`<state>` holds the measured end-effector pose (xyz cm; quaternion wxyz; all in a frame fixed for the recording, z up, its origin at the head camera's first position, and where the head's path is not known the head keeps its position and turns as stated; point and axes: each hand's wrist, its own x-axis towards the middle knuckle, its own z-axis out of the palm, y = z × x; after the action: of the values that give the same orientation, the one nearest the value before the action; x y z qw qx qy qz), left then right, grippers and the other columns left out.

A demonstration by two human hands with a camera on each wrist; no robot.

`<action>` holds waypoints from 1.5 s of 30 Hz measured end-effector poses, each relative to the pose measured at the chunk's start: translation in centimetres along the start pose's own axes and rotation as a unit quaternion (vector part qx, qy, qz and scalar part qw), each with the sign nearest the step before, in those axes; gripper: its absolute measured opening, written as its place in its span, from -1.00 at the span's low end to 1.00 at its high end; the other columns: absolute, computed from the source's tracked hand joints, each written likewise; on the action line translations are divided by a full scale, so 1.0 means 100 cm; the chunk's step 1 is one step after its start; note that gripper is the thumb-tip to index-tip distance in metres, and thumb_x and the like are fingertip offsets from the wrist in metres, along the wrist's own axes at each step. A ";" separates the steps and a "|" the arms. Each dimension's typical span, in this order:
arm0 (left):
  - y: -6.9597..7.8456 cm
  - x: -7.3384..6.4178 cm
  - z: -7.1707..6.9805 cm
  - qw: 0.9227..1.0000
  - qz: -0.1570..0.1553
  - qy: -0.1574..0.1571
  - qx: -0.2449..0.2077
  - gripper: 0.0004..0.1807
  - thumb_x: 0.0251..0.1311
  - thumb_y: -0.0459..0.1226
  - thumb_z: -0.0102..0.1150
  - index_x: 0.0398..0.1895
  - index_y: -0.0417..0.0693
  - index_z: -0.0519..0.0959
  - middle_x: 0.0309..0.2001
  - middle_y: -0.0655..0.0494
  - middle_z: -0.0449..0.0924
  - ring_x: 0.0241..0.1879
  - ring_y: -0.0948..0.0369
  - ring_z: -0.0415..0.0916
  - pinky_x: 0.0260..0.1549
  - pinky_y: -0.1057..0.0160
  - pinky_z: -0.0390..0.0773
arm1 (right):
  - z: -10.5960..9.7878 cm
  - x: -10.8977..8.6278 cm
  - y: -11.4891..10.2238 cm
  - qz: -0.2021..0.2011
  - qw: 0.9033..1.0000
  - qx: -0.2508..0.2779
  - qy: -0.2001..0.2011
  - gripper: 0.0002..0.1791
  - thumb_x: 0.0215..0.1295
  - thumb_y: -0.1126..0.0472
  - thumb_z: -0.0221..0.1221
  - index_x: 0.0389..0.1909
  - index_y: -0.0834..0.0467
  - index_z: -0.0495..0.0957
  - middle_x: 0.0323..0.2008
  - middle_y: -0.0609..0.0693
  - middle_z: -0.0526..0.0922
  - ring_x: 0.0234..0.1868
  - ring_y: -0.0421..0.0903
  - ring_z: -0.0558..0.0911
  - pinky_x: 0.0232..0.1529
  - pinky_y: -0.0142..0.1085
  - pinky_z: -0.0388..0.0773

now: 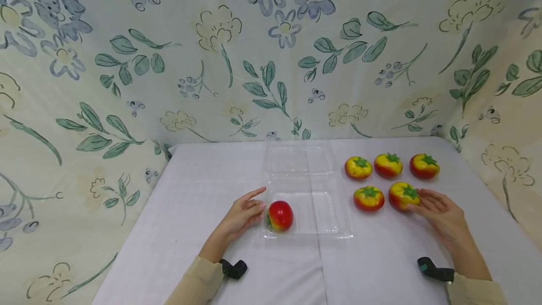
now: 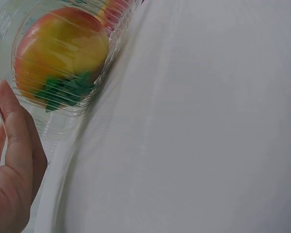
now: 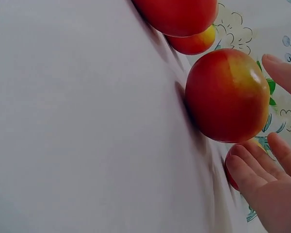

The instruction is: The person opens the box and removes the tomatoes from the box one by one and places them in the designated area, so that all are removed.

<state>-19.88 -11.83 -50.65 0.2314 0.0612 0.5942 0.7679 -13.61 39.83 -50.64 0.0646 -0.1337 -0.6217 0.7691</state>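
Note:
A clear plastic clamshell box [image 1: 334, 213] lies open in the middle of the table, its lid folded back. One red-and-yellow tomato-like fruit [image 1: 281, 215] with a green leafy top sits on its side in the box's front left corner. At the left rim my left hand [image 1: 242, 218] pinches the edge between thumb and fingers, index finger extended. My right hand [image 1: 444, 213] reaches round the front right tomato-like fruit [image 1: 401, 195]. In the right wrist view, straight fingers [image 3: 254, 170] lie on one side of this fruit [image 3: 228, 97], the thumb [image 3: 283, 73] just off its other side.
Several more such fruits stand right of the box: one [image 1: 369, 198] beside the reached-for one, and a back row with a left [image 1: 357, 168], a middle [image 1: 387, 166] and a right one [image 1: 425, 167]. A flowered cloth [image 1: 271, 79] hangs behind the white-covered table [image 1: 203, 178].

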 end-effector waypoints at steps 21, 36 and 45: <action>-0.001 0.001 -0.002 1.000 -0.006 0.002 0.008 -0.34 0.38 -0.44 0.14 0.51 -0.15 0.21 -0.18 0.04 0.56 -0.36 0.26 0.56 -0.22 0.40 0.64 | 0.032 -0.016 -0.029 -0.068 0.989 -0.106 0.074 -0.26 0.18 0.21 0.43 0.38 0.13 0.38 0.15 -0.20 0.52 0.29 -0.31 0.43 -0.12 -0.71 0.43; -0.004 0.002 -0.004 1.000 -0.004 0.003 0.005 -0.36 0.38 -0.46 0.12 0.50 -0.12 0.25 -0.16 0.02 0.56 -0.34 0.26 0.56 -0.20 0.39 0.64 | 0.082 -0.028 -0.037 -0.149 0.979 -0.136 -0.001 -0.42 0.23 0.29 0.38 0.27 0.25 0.46 0.07 -0.19 0.60 0.06 -0.41 0.57 -0.05 -0.61 0.48; -0.005 0.002 -0.006 1.000 -0.002 -0.002 0.008 -0.36 0.38 -0.45 0.12 0.51 -0.12 0.24 -0.17 0.03 0.56 -0.34 0.27 0.57 -0.20 0.40 0.64 | 0.114 -0.036 -0.037 -0.177 0.955 -0.236 -0.037 -0.43 0.28 0.24 0.35 0.27 0.30 0.44 0.20 0.15 0.56 0.19 -0.23 0.55 0.03 -0.56 0.47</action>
<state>-20.09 -12.16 -51.31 0.2336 0.0636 0.6002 0.7623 -13.67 28.93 -44.43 0.1428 -0.0046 -0.8010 0.5813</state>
